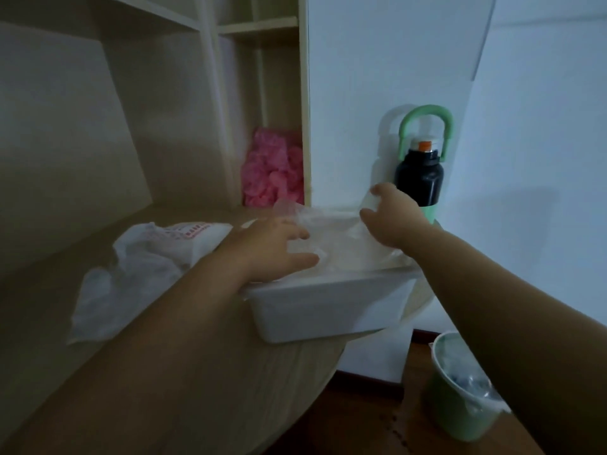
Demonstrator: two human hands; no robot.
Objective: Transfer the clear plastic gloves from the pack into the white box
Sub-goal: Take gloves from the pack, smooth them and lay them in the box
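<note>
Clear plastic gloves (338,238) heaped in white box (328,307), spilling over top. I see left hand (272,251) flat, fingers spread, pressing heap at box's 9 o'clock end. Right hand (391,218) grasps gloves at 2 o'clock. Box sits at tabletop (42,290) edge. Crumpled pack (141,261) at 9 o'clock, black bottle (418,178) at 1 o'clock, green bin (450,399) at 4 o'clock, on floor.

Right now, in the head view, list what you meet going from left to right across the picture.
Crumpled pack → left hand → clear plastic gloves → right hand → green bin. The black bottle overlaps the right hand, so it is left out.
</note>
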